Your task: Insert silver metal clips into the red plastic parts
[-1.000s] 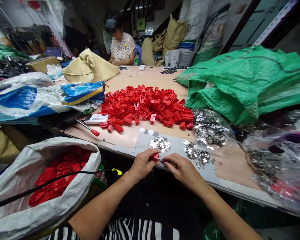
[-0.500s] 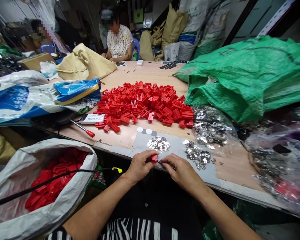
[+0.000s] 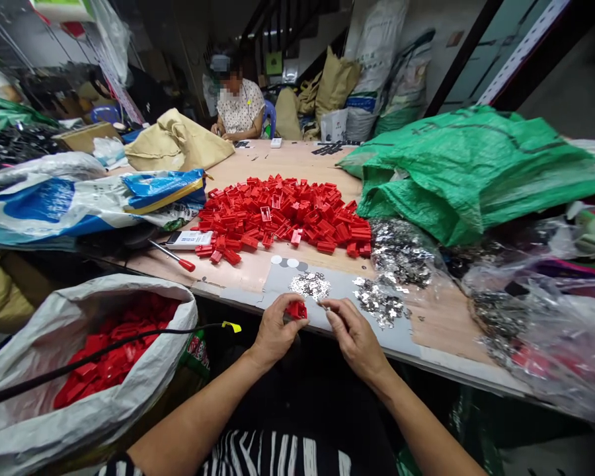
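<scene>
My left hand (image 3: pixel 274 329) pinches a small red plastic piece (image 3: pixel 296 309) at the table's front edge. My right hand (image 3: pixel 356 337) is beside it, fingers curled and pinched near the piece, holding something too small to make out. Just beyond the hands lie two small heaps of shiny metal clips (image 3: pixel 310 285) on a grey sheet (image 3: pixel 416 334). A big heap of red plastic pieces (image 3: pixel 285 213) covers the middle of the wooden table (image 3: pixel 258 271). A white sack (image 3: pixel 86 423) at my lower left holds more red pieces.
A green woven bag (image 3: pixel 469 172) lies at the right, clear bags of metal parts (image 3: pixel 525 324) in front of it. A blue-and-white sack (image 3: pixel 84 201), a red-handled tool (image 3: pixel 174 256) and a white device (image 3: pixel 196 238) sit left. A person (image 3: pixel 238 106) sits at the far end.
My hands have drawn slightly apart; the red piece now stands turned in my left fingers, and my right hand has pulled back a little. The view has tilted slightly.
</scene>
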### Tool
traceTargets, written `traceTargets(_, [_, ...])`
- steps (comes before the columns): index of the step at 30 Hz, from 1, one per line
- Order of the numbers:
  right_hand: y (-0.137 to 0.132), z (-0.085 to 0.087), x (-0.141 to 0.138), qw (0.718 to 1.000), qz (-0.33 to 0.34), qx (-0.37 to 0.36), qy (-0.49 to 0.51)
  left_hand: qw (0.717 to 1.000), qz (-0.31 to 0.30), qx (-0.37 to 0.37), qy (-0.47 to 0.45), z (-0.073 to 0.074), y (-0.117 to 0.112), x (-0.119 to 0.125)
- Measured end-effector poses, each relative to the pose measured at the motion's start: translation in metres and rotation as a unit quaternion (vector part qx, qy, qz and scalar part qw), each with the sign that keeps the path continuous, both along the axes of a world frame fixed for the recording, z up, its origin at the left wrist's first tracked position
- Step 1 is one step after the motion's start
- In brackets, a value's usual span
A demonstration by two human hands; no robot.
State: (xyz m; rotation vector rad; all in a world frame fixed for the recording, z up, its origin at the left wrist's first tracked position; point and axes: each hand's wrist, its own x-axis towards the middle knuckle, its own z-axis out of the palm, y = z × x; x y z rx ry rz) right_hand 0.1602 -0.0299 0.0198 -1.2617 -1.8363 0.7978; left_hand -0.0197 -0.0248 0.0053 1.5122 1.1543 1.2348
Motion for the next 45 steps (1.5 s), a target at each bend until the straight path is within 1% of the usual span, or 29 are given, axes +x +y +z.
traceTargets(2, [-0.005, 0.003, 0.002, 0.999, -0.002, -0.034, 0.040, 0.995, -0.002, -0.045, -0.084, 0.008, -0.005, 0.001])
traceTargets(3, [-0.008, 0.005, 0.003, 0.997, 0.014, -0.056, 0.053, 0.986, -0.006, -0.079, -0.144, 0.012, -0.007, 0.001])
traceTargets(4, [-0.011, 0.009, 0.003, 0.995, 0.037, -0.073, 0.061, 0.969, -0.014, -0.119, -0.214, 0.016, -0.008, 0.002])
traceTargets(5, [-0.013, 0.013, 0.004, 0.993, 0.064, -0.083, 0.062, 0.944, -0.025, -0.161, -0.288, 0.020, -0.010, 0.002])
traceTargets(6, [-0.015, 0.018, 0.004, 0.991, 0.088, -0.087, 0.057, 0.912, -0.039, -0.199, -0.356, 0.024, -0.012, 0.003])
traceTargets(8, [-0.019, 0.027, 0.002, 0.988, 0.120, -0.086, 0.034, 0.853, -0.069, -0.253, -0.452, 0.030, -0.016, 0.003])
traceTargets(9, [-0.020, 0.031, 0.000, 0.988, 0.129, -0.084, 0.022, 0.830, -0.082, -0.271, -0.480, 0.032, -0.019, 0.003])
traceTargets(11, [-0.022, 0.037, -0.003, 0.987, 0.137, -0.082, -0.002, 0.799, -0.086, -0.297, -0.516, 0.035, -0.023, 0.003])
traceTargets(13, [-0.023, 0.040, -0.006, 0.987, 0.138, -0.076, -0.019, 0.772, -0.075, -0.320, -0.544, 0.038, -0.027, 0.003])
traceTargets(15, [-0.023, 0.042, -0.009, 0.988, 0.139, -0.063, -0.033, 0.753, -0.066, -0.340, -0.560, 0.041, -0.029, 0.003])
traceTargets(18, [-0.022, 0.047, -0.011, 0.989, 0.139, -0.022, -0.043, 0.741, -0.066, -0.356, -0.566, 0.045, -0.033, 0.002])
traceTargets(22, [-0.020, 0.054, -0.012, 0.990, 0.132, 0.022, -0.032, 0.739, -0.078, -0.351, -0.570, 0.047, -0.039, 0.000])
traceTargets(28, [-0.023, 0.063, -0.016, 0.980, 0.178, 0.005, -0.090, 0.724, -0.071, -0.360, -0.584, 0.047, -0.040, -0.005])
traceTargets(33, [-0.023, 0.061, -0.021, 0.979, 0.148, 0.022, -0.141, 0.715, -0.059, -0.361, -0.596, 0.051, -0.040, -0.008])
traceTargets(35, [-0.022, 0.059, -0.023, 0.982, 0.141, 0.023, -0.126, 0.712, -0.059, -0.361, -0.600, 0.052, -0.041, -0.009])
traceTargets(37, [-0.020, 0.059, -0.026, 0.986, 0.142, 0.013, -0.086, 0.712, -0.066, -0.358, -0.601, 0.051, -0.041, -0.010])
traceTargets(42, [-0.014, 0.063, -0.033, 0.987, 0.156, -0.045, 0.019, 0.711, -0.085, -0.334, -0.613, 0.043, -0.041, -0.012])
traceTargets(45, [-0.011, 0.064, -0.039, 0.983, 0.171, -0.060, 0.019, 0.713, -0.084, -0.327, -0.615, 0.038, -0.039, -0.014])
